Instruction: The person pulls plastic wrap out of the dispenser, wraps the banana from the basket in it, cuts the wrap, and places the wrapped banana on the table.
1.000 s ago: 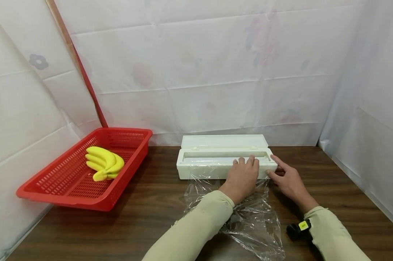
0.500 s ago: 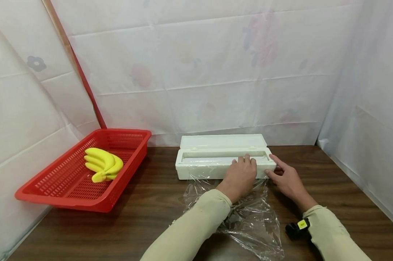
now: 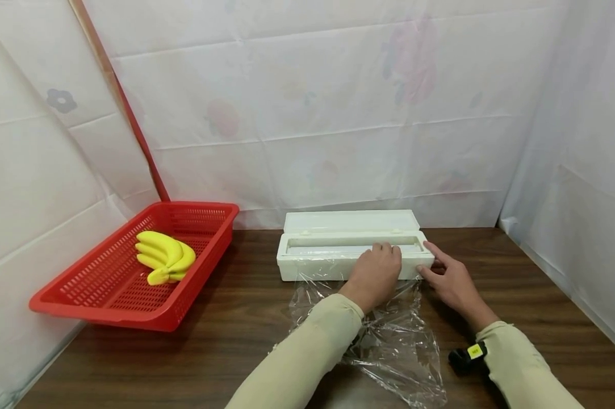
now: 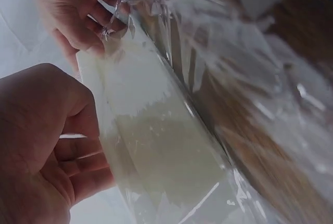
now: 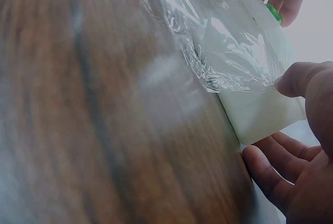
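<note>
A white plastic wrap dispenser box [image 3: 307,269] stands on the table, its lid [image 3: 350,220] tipped back and a pale roll [image 3: 327,250] inside. Clear plastic wrap [image 3: 399,346] drapes over its front face and lies crumpled on the tabletop. My left hand [image 3: 375,278] has its fingers curled at the front edge, right of the middle. By those fingertips, a small green slider [image 5: 273,13] shows in the right wrist view. My right hand [image 3: 452,287] grips the box's right end, thumb on the front face against the film; its other fingers wrap the end.
A red perforated basket [image 3: 103,313] stands at the left, holding a bunch of yellow bananas [image 3: 164,255]. The dark wooden table [image 3: 225,341] meets patterned white sheeting [image 3: 312,113] behind and at both sides. A black wrist device [image 3: 468,357] is on my right forearm.
My left fingers have drawn back from over the box's opening and curl more tightly at its front edge, slightly further left. My right hand and the box have stayed in place.
</note>
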### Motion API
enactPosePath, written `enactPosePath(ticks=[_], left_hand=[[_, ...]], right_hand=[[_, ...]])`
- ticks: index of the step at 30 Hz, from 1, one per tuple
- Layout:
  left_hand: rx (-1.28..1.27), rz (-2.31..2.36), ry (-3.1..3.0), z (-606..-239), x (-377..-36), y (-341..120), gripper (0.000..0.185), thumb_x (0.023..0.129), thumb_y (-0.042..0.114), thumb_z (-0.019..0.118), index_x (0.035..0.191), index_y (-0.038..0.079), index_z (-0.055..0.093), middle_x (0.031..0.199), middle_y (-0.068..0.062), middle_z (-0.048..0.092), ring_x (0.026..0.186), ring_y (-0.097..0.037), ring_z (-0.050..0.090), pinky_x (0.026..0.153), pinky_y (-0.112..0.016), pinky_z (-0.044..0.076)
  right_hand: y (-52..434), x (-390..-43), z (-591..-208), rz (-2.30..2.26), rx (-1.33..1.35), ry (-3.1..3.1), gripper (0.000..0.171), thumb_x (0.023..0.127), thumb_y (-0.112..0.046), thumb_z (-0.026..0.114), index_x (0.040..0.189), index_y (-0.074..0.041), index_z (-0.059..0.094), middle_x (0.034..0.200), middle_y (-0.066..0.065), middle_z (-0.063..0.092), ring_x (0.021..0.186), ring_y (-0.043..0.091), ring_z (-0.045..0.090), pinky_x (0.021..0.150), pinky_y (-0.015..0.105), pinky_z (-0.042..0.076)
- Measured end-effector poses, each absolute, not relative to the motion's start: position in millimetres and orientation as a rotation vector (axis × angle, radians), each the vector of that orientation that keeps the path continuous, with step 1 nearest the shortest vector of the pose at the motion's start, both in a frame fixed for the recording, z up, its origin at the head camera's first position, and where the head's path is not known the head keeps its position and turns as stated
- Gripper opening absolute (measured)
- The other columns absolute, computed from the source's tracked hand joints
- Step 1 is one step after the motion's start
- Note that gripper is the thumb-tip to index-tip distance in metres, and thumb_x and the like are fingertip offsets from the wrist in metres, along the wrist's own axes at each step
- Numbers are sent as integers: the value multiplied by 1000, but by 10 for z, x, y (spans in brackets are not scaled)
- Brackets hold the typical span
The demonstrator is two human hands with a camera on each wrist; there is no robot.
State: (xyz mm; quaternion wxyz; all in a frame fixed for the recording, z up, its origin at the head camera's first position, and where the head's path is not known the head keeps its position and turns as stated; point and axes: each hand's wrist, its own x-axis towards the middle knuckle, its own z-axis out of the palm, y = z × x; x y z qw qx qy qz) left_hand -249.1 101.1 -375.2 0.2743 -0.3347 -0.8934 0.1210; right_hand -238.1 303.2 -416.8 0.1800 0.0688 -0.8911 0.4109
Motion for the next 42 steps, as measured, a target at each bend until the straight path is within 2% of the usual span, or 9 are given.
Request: enactPosePath(ticks=[3,8,12,15,19,24,31,37,42], left_hand=[[-891,264,-2462,-3742,-2499,1003,38,93,29,64,125,10,60,106,-6,63,94,-17,62,75,-27,55],[-874,163,-2565,-3701,-2499,913,57,90,31,70,144,24,52,114,-6,62,101,-19,60,72,-29,54],[-882,225,-2548,-3709,-2485,853,57,93,35,65,147,28,49,115,-3,66,105,-20,61,85,-32,51],[-800,281,-2648,-3713,-2438,868,67,94,45,62,155,35,36,131,-4,61,119,-25,57,99,-46,45],[-647,299,-2825,-3687,-2354,899,83,90,57,64,157,50,16,152,-6,45,136,-36,44,102,-69,34],[-593,311,-2899,-3687,-2327,930,87,91,58,64,155,57,5,159,-7,34,142,-41,34,99,-76,31],[-590,297,-2874,-3708,-2345,928,80,91,54,64,155,55,16,156,-9,40,140,-40,38,99,-73,33],[-621,264,-2705,-3744,-2335,823,63,91,46,66,148,37,41,139,-14,54,128,-36,52,93,-68,43],[-666,262,-2652,-3769,-2333,769,59,89,45,67,142,31,44,130,-13,58,123,-32,56,92,-66,45]], right_hand=[[3030,-2385,-4163,1155,196,-2514,61,97,-17,68,151,-4,43,105,26,68,94,32,66,65,22,51],[3028,-2390,-4162,1166,195,-2518,61,97,-18,68,151,-5,42,104,25,68,93,30,66,64,22,51],[3037,-2379,-4161,1158,177,-2532,61,98,-19,67,152,-6,42,104,24,68,96,32,65,66,23,51],[3044,-2380,-4163,1141,175,-2540,61,98,-19,66,152,-6,42,105,24,68,97,33,65,66,23,52],[3044,-2382,-4170,1138,178,-2538,61,98,-19,66,152,-6,42,104,24,68,96,33,65,66,23,52],[3036,-2389,-4183,1157,170,-2524,61,97,-18,67,152,-5,43,102,24,68,93,30,65,65,23,52],[3029,-2389,-4179,1144,163,-2533,61,98,-19,67,152,-7,42,104,23,68,96,32,65,66,23,51],[3007,-2393,-4172,1168,188,-2516,62,97,-19,68,152,-6,43,105,25,69,94,30,66,65,22,52],[3022,-2381,-4181,1196,180,-2498,61,97,-17,68,151,-5,43,104,26,68,90,25,65,64,22,52]])
